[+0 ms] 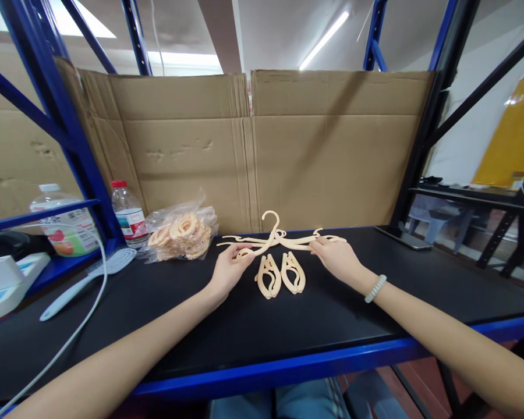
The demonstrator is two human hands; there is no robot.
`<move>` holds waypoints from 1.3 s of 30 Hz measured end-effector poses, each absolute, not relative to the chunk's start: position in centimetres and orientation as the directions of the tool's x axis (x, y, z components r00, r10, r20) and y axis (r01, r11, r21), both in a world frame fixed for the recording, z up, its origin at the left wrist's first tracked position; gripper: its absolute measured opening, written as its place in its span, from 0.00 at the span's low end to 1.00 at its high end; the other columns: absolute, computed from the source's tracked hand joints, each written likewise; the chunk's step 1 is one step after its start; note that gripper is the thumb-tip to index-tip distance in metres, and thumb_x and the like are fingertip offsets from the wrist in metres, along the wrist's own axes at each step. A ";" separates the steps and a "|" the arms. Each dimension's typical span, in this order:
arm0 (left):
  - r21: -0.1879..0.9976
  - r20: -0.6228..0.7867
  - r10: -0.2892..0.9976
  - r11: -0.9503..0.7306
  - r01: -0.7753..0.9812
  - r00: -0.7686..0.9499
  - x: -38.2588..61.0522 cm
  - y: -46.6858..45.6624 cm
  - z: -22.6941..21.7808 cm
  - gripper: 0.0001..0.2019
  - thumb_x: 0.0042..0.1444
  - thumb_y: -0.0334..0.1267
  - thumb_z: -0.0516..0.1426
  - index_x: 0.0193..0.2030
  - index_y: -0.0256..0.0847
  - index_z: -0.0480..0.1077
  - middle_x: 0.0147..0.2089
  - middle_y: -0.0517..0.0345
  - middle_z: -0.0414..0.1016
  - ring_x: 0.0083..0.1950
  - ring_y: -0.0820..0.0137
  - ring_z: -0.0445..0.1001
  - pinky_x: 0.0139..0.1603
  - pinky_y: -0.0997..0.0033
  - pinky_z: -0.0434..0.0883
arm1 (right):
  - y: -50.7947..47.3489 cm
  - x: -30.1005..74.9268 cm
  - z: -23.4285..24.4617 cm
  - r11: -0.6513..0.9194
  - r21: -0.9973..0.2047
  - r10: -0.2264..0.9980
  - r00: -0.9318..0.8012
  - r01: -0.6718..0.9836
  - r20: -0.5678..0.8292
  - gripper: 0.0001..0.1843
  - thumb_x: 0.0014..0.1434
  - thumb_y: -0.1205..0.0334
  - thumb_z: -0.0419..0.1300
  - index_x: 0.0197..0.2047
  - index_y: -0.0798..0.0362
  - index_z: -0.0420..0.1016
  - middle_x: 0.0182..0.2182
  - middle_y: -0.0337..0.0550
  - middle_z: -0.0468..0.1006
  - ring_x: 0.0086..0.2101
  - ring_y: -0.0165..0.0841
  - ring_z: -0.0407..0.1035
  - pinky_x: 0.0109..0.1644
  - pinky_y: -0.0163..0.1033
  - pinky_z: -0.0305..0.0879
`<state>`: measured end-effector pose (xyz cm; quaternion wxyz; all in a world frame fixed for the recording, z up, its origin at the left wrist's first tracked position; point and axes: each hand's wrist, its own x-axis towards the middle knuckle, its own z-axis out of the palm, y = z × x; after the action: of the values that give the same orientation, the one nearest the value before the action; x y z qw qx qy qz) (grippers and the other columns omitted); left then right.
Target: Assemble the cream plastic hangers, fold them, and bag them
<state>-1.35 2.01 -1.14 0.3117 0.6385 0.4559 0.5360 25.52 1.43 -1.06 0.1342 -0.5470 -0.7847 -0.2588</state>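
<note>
Cream plastic folding hangers, with arms spread, lie across the middle of the black tabletop. The hook of one hanger [270, 216] points up, and other spread arms overlap it, so I cannot tell exactly how many there are. My left hand [231, 266] pinches the left arm of the hanger. My right hand [337, 260], with a beaded bracelet on its wrist, has its fingers closed on the right end of a hanger arm. Just in front of them, between my hands, lie two folded hangers side by side, a left folded hanger [261, 285] and a right folded hanger [301, 282].
A clear bag of folded hangers [183, 233] lies at back left beside a red-capped bottle [128, 215]. Further left are a pale hairbrush [82, 285], a white cable [100, 291] and a power strip [9, 285]. Cardboard [332, 157] walls the back; a phone [404, 237] lies back right.
</note>
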 end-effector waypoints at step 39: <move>0.973 0.230 0.938 -0.223 -0.055 0.261 0.5 -0.8 -0.9 0.18 0.45 0.42 0.66 0.41 0.34 0.73 0.36 0.53 0.77 0.37 0.70 0.75 0.34 0.75 0.75 | 0.5 23.6 -0.8 0.501 -0.865 0.769 -0.450 -0.014 0.453 0.10 0.55 0.56 0.63 0.33 0.55 0.73 0.31 0.41 0.75 0.31 0.28 0.70 0.38 0.37 0.69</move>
<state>0.54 -0.85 -0.93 0.5077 0.6104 0.3613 0.4889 23.62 0.54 -0.81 0.4572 -0.2565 -0.7359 0.4284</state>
